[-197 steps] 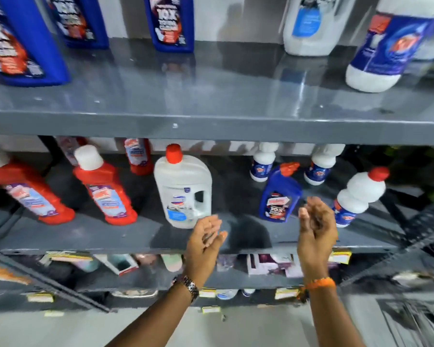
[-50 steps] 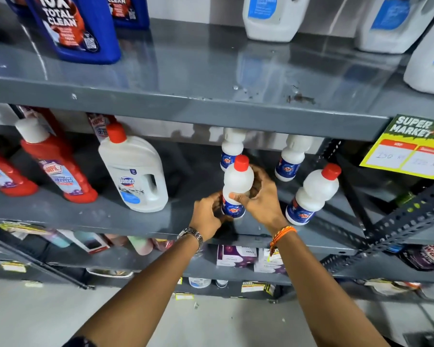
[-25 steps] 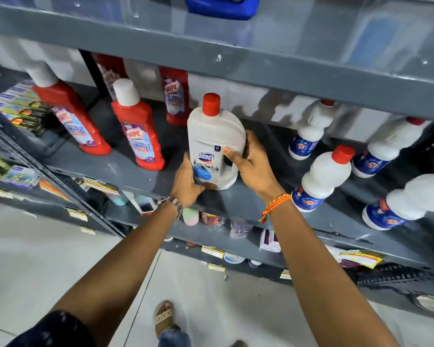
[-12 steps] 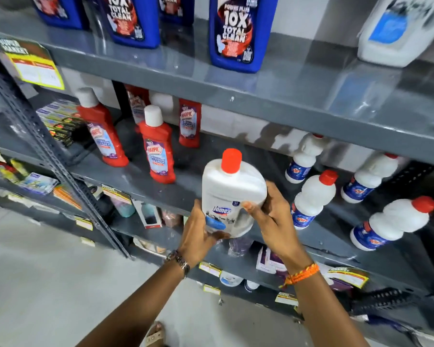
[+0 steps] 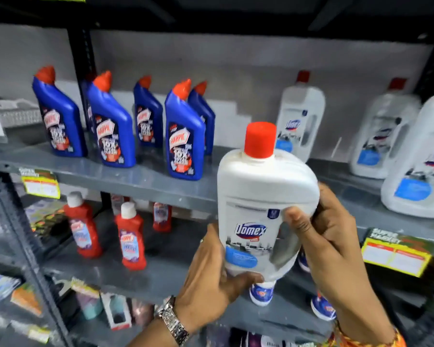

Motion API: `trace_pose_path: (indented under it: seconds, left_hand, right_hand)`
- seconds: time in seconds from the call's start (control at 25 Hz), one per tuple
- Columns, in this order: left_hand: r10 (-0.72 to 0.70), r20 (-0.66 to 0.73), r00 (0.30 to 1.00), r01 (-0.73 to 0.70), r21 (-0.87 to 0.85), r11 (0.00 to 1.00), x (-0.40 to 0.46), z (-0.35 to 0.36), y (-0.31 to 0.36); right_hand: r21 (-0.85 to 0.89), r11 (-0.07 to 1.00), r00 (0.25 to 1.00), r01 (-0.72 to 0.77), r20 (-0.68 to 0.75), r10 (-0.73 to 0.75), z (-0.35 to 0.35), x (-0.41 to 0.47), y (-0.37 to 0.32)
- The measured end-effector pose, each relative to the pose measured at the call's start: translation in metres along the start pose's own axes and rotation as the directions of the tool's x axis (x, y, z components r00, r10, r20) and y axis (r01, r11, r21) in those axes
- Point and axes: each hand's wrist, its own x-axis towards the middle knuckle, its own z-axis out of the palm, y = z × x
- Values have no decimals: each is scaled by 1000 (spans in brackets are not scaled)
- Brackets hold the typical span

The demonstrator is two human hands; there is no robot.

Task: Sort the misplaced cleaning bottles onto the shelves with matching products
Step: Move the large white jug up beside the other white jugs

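Obs.: Person stands at a grey metal rack, both hands wrapped round one white Domex bottle (image 5: pixel 263 216) with a red cap, held upright in the air in front of the upper shelf (image 5: pixel 135 176). Left hand (image 5: pixel 211 284) cups the base and lower left side, thumb along the bottom edge. Right hand (image 5: pixel 328 236) grips the right side at the handle cut-out, thumb on the front label. Neither hand is free.

Surroundings: on the upper shelf, left half, blue Harpic bottles (image 5: pixel 180 136) with red nozzles; right half, matching white Domex bottles (image 5: pixel 301 121), three visible, the nearest partly cut by the frame edge. A bare stretch of shelf lies between the blue group and the white group, just behind the held bottle. Lower shelf carries red bottles (image 5: pixel 132 236); small white bottles (image 5: pixel 262 293) peep from beneath the held one.

Judgement: bottle is lifted and close to its matching group; placing is not yet done.

Risks:
- Base catching the shelf lip on the way in, tipping the bottle back toward the person.
- Setting down too far left would mix it with the blue group.
- Elbow or bottle side nudging the nearest white bottle; they stand close and tall.
- Picture is motion-blurred, so exact clearance above the shelf lip cannot be told.
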Motion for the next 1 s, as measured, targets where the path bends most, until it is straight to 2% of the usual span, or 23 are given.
trace_pose_path:
  seconds: [0.12, 0.28, 0.48, 0.6, 0.76, 0.88, 1.0]
  left_hand:
    - [60, 71, 996, -62, 33, 998, 43, 3, 28]
    - [34, 141, 989, -55, 148, 987, 108, 20, 53]
    - [-61, 249, 967, 2, 230, 973, 184, 49, 43]
    - [-136, 257, 957, 58, 290, 955, 203, 62, 30]
    - [-171, 230, 958, 107, 268, 957, 206, 71, 21]
    - [-179, 232, 956, 132, 205, 970, 200, 75, 17]
    - [-162, 247, 955, 159, 34, 987, 190, 75, 21]
  right_hand:
    - [-35, 996, 996, 77, -52, -79, -23, 39, -23]
    - [-65, 990, 987, 122, -101, -128, -55, 96, -26]
    - [-134, 990, 980, 32, -190, -58, -89, 150, 10]
    - [-131, 990, 977, -47, -212, 18, -100, 164, 34]
    - [-116, 988, 978, -102, -191, 79, -104, 170, 39]
    - [-270, 942, 972, -198, -177, 154, -107, 147, 50]
    - [-525, 803, 958, -282, -206, 201, -102, 109, 67]
